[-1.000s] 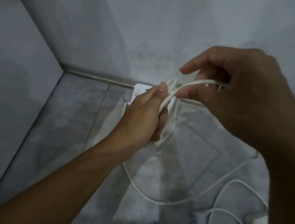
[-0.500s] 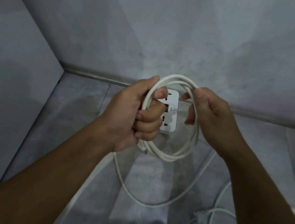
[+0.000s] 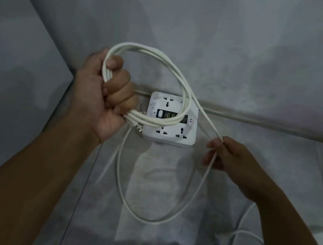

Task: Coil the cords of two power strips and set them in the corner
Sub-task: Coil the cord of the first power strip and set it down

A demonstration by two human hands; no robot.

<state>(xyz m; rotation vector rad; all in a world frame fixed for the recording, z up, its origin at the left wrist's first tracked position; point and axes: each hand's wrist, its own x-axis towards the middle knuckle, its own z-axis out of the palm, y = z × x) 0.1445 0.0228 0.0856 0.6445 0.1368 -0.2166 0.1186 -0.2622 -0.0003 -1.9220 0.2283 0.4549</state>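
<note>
White cord: smooth plastic sheath, slight sheen. Power strip at 12 o'clock: glossy white plastic, black gloss panel mid-face. Floor: grey, matt, mottled (concrete or tile, can't tell). Wall: matt paint, blotchy. Plug prongs look metallic.

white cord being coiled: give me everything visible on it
The cord is white, round and smooth, plastic-looking. Several loops are bunched in the left hand, whose fist is closed around them, with the plug's prongs sticking out just below the fist. One strand runs from the coil down to the right hand, pinched in its fingers, then hangs in a slack U between the hands. The coil is held above the square power strip by the wall.
</note>
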